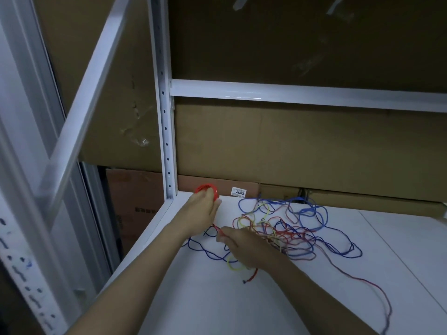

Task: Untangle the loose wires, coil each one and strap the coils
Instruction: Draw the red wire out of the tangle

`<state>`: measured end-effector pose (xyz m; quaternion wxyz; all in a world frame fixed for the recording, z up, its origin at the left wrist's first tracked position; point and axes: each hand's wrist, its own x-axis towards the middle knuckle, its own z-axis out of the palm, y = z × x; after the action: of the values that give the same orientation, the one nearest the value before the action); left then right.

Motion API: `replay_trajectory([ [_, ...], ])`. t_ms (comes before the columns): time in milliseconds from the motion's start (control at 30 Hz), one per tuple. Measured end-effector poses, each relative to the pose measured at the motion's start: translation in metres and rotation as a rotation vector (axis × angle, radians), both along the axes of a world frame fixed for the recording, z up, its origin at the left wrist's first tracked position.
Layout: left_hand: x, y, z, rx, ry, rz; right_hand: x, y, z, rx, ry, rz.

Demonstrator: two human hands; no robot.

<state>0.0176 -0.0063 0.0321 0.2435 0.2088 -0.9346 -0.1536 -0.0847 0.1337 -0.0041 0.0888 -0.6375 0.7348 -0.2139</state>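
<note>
Coiling red wire: left hand [204,209], frame centre-left, grip curled round red coil [207,189], rings standing roughly upright above white shelf [217,298]. Right hand [244,247] just below, grip pinching red wire [216,228] feeding up toward coil. Tangle [290,228] of blue, red, yellow wires lies right of hands, sprawling left-right across shelf, one tail trailing to lower right. Judged: untangling unfinished, no strap visible. Next: draw slack free of knot, lay another turn without snagging.
</note>
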Motion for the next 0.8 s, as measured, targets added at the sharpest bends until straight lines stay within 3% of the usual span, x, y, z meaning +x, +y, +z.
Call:
replay_trajectory([
  [200, 0.013, 0.000, -0.020, -0.083, -0.359, -0.135, -0.024, 0.014, -0.003, 0.022, -0.100, -0.024],
  [300, 0.015, 0.005, -0.028, -0.141, -0.385, -0.169, -0.035, 0.021, 0.000, 0.060, -0.318, -0.077],
  [367, 0.017, 0.007, -0.032, -0.105, -0.346, -0.187, -0.038, 0.026, 0.009, 0.046, -0.581, -0.094],
  [500, 0.021, 0.007, -0.031, 0.204, -0.198, -0.120, -0.050, 0.034, 0.028, -0.205, -1.472, -0.050],
  [567, 0.020, 0.012, -0.032, 0.326, -0.167, -0.113, -0.054, 0.033, 0.032, -0.370, -1.661, 0.035],
  [600, 0.019, 0.015, -0.033, 0.386, -0.147, -0.124, -0.053, 0.030, 0.032, -0.415, -1.622, 0.064],
  [633, 0.017, 0.018, -0.033, 0.449, -0.123, -0.143, -0.050, 0.025, 0.032, -0.425, -1.464, 0.058],
  [733, 0.013, 0.028, -0.027, 0.653, -0.021, -0.196, -0.040, 0.014, 0.014, -0.347, -0.666, 0.010],
  [800, 0.012, 0.033, -0.019, 0.771, 0.095, -0.218, -0.032, 0.008, 0.001, -0.372, -0.378, -0.034],
])
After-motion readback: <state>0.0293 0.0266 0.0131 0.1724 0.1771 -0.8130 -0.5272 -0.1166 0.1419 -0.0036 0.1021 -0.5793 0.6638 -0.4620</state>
